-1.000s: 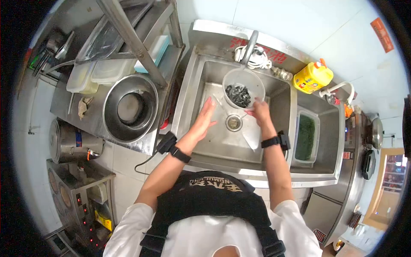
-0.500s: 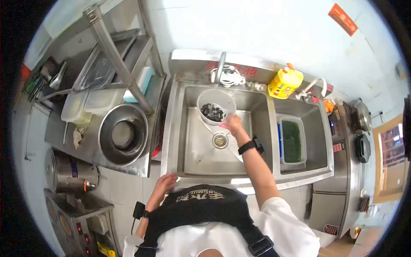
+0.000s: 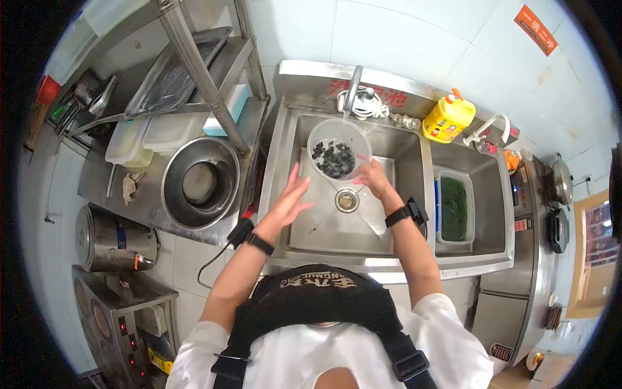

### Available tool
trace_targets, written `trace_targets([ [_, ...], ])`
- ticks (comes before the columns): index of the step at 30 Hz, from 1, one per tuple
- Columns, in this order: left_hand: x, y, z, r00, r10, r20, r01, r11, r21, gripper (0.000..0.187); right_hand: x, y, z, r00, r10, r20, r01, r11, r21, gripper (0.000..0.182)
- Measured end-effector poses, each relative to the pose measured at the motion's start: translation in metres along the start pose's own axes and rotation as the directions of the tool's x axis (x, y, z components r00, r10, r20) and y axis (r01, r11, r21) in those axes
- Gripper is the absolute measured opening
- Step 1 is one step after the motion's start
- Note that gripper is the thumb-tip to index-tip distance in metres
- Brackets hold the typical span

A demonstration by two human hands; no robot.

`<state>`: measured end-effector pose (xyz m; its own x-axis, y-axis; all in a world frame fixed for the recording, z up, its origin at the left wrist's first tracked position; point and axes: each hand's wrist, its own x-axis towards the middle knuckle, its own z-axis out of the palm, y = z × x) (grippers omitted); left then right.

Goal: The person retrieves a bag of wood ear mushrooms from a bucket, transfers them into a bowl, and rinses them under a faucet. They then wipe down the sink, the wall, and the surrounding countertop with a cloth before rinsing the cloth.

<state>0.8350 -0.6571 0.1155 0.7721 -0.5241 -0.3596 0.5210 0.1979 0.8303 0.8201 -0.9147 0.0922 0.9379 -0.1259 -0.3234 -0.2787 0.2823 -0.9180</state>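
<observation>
A round translucent plastic tub (image 3: 317, 133) stands under the faucet (image 3: 353, 91) in the larger sink basin. Dark, ragged pieces (image 3: 334, 159) lie wet in its bottom; I cannot make out what they are. My right hand (image 3: 376, 178) is at the tub's right side, its fingers closed on the rim. Over the basin's left part, my left hand (image 3: 288, 201) is open with fingers spread, apart from the tub and holding nothing. Below the tub shows the basin's drain (image 3: 346, 201).
In the smaller basin to the right sits a clear container (image 3: 472, 223) of green stuff. A yellow jug (image 3: 448, 118) and a white tap (image 3: 486, 133) stand along the back ledge. Left of the sink, a metal bowl (image 3: 172, 172) rests on a steel counter beneath a shelf post (image 3: 204, 78).
My left hand has come up from the sink's front edge to over the basin, fingers spreading. My right hand stays at the tub's rim. The camera view has shifted slightly.
</observation>
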Motion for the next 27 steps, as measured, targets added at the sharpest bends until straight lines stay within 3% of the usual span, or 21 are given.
trace_targets([
  [3, 0.032, 0.003, 0.014, 0.997, -0.072, -0.010, 0.070, 0.992, -0.108, 0.079, -0.003, -0.005, -0.006, 0.996, 0.011, 0.088, -0.004, 0.998, -0.070, 0.050],
  [5, 0.050, -0.002, 0.015, 0.985, -0.061, 0.163, 0.095, 0.973, -0.211, 0.092, -0.001, -0.010, -0.011, 0.991, 0.026, 0.130, -0.014, 0.996, -0.088, 0.052],
  [6, 0.053, -0.005, 0.017, 0.985, -0.061, 0.162, 0.095, 0.972, -0.214, 0.092, 0.004, -0.009, -0.017, 0.993, 0.064, 0.095, -0.047, 0.983, -0.176, 0.050],
  [8, 0.057, -0.014, 0.023, 0.994, 0.025, 0.105, -0.005, 0.983, -0.185, 0.091, 0.018, -0.006, -0.023, 0.993, 0.105, 0.055, -0.086, 0.960, -0.265, 0.048],
  [9, 0.059, -0.017, 0.026, 0.996, 0.018, 0.083, 0.000, 0.977, -0.211, 0.090, 0.028, -0.006, -0.021, 0.954, -0.297, -0.046, 0.186, 0.704, -0.685, 0.047],
  [10, 0.059, -0.020, 0.027, 0.997, 0.014, 0.081, 0.004, 0.977, -0.215, 0.090, 0.035, -0.006, -0.019, 0.760, -0.647, 0.060, 0.252, 0.210, -0.945, 0.048],
  [14, 0.066, -0.024, 0.028, 0.994, 0.009, 0.110, 0.010, 0.985, -0.170, 0.091, 0.047, -0.035, 0.002, 0.799, -0.597, 0.071, 0.192, 0.142, -0.971, 0.052],
  [16, 0.069, -0.023, 0.031, 0.993, -0.017, 0.119, 0.041, 0.980, -0.193, 0.091, 0.060, -0.036, 0.005, 0.811, -0.580, 0.078, 0.076, -0.028, -0.997, 0.053],
  [20, 0.078, -0.021, 0.032, 0.998, -0.026, 0.051, 0.034, 0.985, -0.170, 0.087, 0.075, -0.036, 0.003, 0.820, -0.569, 0.070, 0.070, -0.021, -0.997, 0.048],
  [24, 0.086, -0.014, 0.030, 0.997, 0.004, 0.082, 0.009, 0.988, -0.156, 0.084, 0.083, -0.037, -0.004, 0.786, -0.615, 0.065, 0.081, -0.002, -0.997, 0.045],
  [26, 0.092, -0.012, 0.026, 0.990, -0.041, 0.136, 0.076, 0.963, -0.259, 0.090, 0.083, -0.045, -0.005, 0.828, -0.504, -0.246, -0.024, 0.406, -0.913, 0.045],
  [27, 0.094, -0.013, 0.024, 0.989, -0.089, 0.114, 0.122, 0.938, -0.325, 0.090, 0.088, -0.047, -0.014, 0.821, -0.512, -0.254, -0.031, 0.404, -0.914, 0.045],
])
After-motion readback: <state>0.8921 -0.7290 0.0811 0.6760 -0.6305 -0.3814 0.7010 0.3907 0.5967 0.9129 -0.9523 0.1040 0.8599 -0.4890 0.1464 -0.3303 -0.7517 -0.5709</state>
